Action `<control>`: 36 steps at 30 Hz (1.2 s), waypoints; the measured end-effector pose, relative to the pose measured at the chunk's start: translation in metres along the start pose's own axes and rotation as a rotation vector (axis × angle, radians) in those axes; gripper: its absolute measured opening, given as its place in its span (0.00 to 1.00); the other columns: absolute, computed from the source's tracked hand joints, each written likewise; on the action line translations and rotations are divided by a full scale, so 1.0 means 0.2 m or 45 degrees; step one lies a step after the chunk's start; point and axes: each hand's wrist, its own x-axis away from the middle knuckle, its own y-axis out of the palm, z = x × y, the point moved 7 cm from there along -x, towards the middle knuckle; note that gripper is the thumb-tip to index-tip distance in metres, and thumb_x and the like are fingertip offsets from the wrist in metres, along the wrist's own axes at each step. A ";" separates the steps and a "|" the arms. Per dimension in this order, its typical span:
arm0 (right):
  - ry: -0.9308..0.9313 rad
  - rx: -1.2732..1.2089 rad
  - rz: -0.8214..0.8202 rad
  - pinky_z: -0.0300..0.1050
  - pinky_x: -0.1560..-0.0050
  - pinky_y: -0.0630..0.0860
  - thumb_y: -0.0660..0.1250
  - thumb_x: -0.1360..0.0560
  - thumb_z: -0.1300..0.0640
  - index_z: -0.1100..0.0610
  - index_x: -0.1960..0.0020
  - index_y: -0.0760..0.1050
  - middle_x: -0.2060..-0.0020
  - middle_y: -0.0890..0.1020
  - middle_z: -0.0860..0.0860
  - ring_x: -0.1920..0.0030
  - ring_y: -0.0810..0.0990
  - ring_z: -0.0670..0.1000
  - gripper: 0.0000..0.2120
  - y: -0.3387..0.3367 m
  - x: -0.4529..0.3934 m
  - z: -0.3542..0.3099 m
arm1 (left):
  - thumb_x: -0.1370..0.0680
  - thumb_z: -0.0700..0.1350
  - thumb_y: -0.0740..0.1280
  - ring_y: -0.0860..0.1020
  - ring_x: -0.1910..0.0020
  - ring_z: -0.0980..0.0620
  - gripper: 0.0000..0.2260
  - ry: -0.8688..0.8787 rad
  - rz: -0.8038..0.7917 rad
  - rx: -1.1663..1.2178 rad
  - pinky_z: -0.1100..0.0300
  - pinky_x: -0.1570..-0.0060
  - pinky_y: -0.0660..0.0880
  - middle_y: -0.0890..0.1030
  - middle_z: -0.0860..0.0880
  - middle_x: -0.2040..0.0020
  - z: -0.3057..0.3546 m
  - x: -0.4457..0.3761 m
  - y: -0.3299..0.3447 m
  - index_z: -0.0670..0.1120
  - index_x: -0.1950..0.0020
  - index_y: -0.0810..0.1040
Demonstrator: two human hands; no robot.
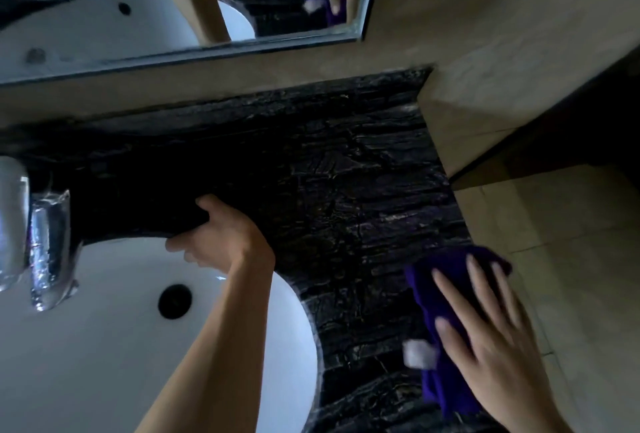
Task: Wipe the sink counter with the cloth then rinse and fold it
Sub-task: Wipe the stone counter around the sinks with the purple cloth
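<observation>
A purple cloth (429, 297) with a white tag (419, 354) lies on the right edge of the black marble counter (329, 162). My right hand (491, 332) presses flat on the cloth with its fingers straight and spread. My left hand (218, 235) reaches across the white sink basin (104, 346) and grips the rim where counter meets basin, thumb on the dark stone and fingers curled down over the edge. The cloth's far part hangs slightly past the counter's right side.
A chrome faucet (45, 249) stands at the basin's left, above the dark drain hole (175, 301). A mirror (173, 17) runs along the back wall and reflects the arms and cloth. A beige tiled wall (519, 52) and floor tiles (571, 259) border the counter on the right.
</observation>
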 end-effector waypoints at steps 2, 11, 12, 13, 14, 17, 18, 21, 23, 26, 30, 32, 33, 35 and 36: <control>0.048 -0.063 -0.044 0.64 0.43 0.81 0.54 0.20 0.38 0.40 0.22 0.64 0.18 0.57 0.50 0.23 0.65 0.65 0.27 0.00 0.00 0.02 | 0.22 0.60 0.61 0.75 0.41 0.34 0.27 -0.014 0.019 -0.005 0.50 0.52 0.64 0.73 0.35 0.37 0.00 0.00 -0.01 0.42 0.32 0.62; 0.008 -0.147 0.047 0.63 0.27 0.65 0.55 0.19 0.40 0.34 0.21 0.56 0.17 0.49 0.48 0.19 0.54 0.62 0.26 -0.07 -1.16 -0.09 | 0.22 0.59 0.62 0.75 0.43 0.35 0.27 -0.016 0.000 0.003 0.49 0.54 0.65 0.73 0.36 0.38 0.02 0.03 -0.02 0.43 0.32 0.63; 0.044 -0.169 -0.017 0.62 0.25 0.62 0.55 0.18 0.40 0.33 0.21 0.54 0.17 0.47 0.47 0.18 0.50 0.61 0.26 -0.06 -1.21 -0.09 | 0.22 0.59 0.62 0.75 0.43 0.35 0.27 -0.011 0.000 0.003 0.49 0.54 0.64 0.73 0.36 0.38 0.02 0.03 -0.02 0.43 0.32 0.63; 0.052 -0.175 -0.031 0.62 0.24 0.60 0.55 0.17 0.41 0.33 0.21 0.54 0.17 0.48 0.47 0.18 0.49 0.61 0.26 -0.06 -1.21 -0.10 | 0.22 0.59 0.62 0.75 0.42 0.35 0.26 -0.010 -0.001 0.005 0.49 0.54 0.64 0.73 0.36 0.39 0.03 0.03 -0.02 0.43 0.32 0.63; 0.011 -0.120 0.009 0.63 0.23 0.60 0.55 0.17 0.41 0.35 0.21 0.56 0.17 0.50 0.49 0.18 0.50 0.62 0.26 -0.07 -1.17 -0.12 | 0.23 0.59 0.62 0.75 0.42 0.34 0.26 -0.012 -0.001 0.008 0.49 0.54 0.64 0.73 0.36 0.39 0.02 0.03 -0.02 0.43 0.33 0.63; -0.117 0.108 0.091 0.68 0.28 0.62 0.53 0.19 0.40 0.38 0.21 0.59 0.18 0.58 0.52 0.19 0.56 0.63 0.27 -0.07 -0.80 -0.19 | 0.23 0.59 0.62 0.74 0.41 0.35 0.26 -0.012 -0.013 0.027 0.49 0.53 0.65 0.72 0.37 0.39 0.02 0.03 -0.01 0.43 0.33 0.62; -0.122 0.134 0.046 0.69 0.29 0.61 0.52 0.19 0.40 0.37 0.20 0.58 0.18 0.58 0.51 0.19 0.56 0.62 0.27 -0.04 -0.62 -0.20 | 0.23 0.59 0.62 0.74 0.41 0.35 0.26 -0.010 -0.010 0.027 0.49 0.53 0.65 0.72 0.37 0.39 0.02 0.03 -0.01 0.44 0.33 0.62; -0.086 0.169 -0.058 0.72 0.29 0.62 0.51 0.19 0.38 0.37 0.20 0.57 0.18 0.59 0.52 0.20 0.59 0.64 0.28 0.01 -0.09 -0.19 | 0.23 0.59 0.62 0.74 0.42 0.36 0.26 -0.005 0.002 0.021 0.49 0.53 0.65 0.72 0.37 0.39 0.00 0.01 0.00 0.44 0.33 0.63; 0.017 0.197 -0.130 0.73 0.34 0.66 0.48 0.19 0.36 0.36 0.22 0.61 0.20 0.63 0.54 0.22 0.63 0.66 0.27 0.04 0.15 -0.14 | 0.23 0.59 0.62 0.74 0.42 0.36 0.26 -0.009 0.009 0.017 0.50 0.53 0.65 0.72 0.37 0.38 0.00 0.01 0.00 0.44 0.32 0.63; 0.105 0.176 -0.167 0.71 0.39 0.70 0.50 0.21 0.36 0.37 0.25 0.67 0.21 0.64 0.53 0.23 0.65 0.67 0.26 0.05 0.20 -0.09 | 0.23 0.60 0.61 0.74 0.41 0.35 0.27 -0.007 0.015 -0.001 0.50 0.53 0.63 0.73 0.36 0.39 0.01 0.01 -0.01 0.43 0.32 0.62; -0.001 0.054 -0.032 0.68 0.40 0.74 0.54 0.21 0.39 0.37 0.22 0.62 0.18 0.59 0.53 0.22 0.60 0.69 0.27 -0.02 -0.25 -0.10 | 0.23 0.60 0.61 0.74 0.42 0.34 0.27 -0.001 0.011 -0.003 0.48 0.53 0.65 0.73 0.37 0.39 0.00 0.01 0.00 0.43 0.32 0.62; 0.008 0.017 0.041 0.68 0.38 0.74 0.53 0.21 0.38 0.35 0.22 0.60 0.18 0.58 0.52 0.23 0.61 0.70 0.27 -0.05 -0.57 -0.10 | 0.23 0.60 0.61 0.74 0.41 0.34 0.27 0.006 0.012 0.000 0.48 0.52 0.67 0.73 0.37 0.40 0.01 0.00 0.00 0.44 0.33 0.62; 0.026 0.006 0.056 0.69 0.36 0.73 0.53 0.21 0.38 0.34 0.22 0.59 0.18 0.57 0.52 0.23 0.60 0.71 0.28 -0.06 -0.73 -0.11 | 0.23 0.60 0.61 0.74 0.41 0.34 0.27 0.007 0.010 -0.004 0.48 0.51 0.67 0.73 0.37 0.39 0.01 0.01 0.00 0.44 0.33 0.62; 0.072 0.041 0.058 0.71 0.33 0.69 0.51 0.23 0.37 0.34 0.22 0.57 0.17 0.55 0.52 0.22 0.57 0.70 0.29 -0.04 -0.92 -0.16 | 0.23 0.60 0.61 0.74 0.40 0.35 0.26 0.000 0.008 -0.018 0.48 0.52 0.66 0.73 0.37 0.39 0.01 0.01 0.00 0.44 0.33 0.62; 0.085 0.086 0.068 0.72 0.32 0.66 0.51 0.23 0.37 0.34 0.21 0.56 0.17 0.55 0.52 0.21 0.55 0.69 0.29 -0.04 -0.95 -0.19 | 0.23 0.61 0.61 0.74 0.40 0.35 0.26 -0.001 0.007 -0.021 0.48 0.52 0.65 0.72 0.37 0.39 0.00 0.01 0.00 0.45 0.33 0.62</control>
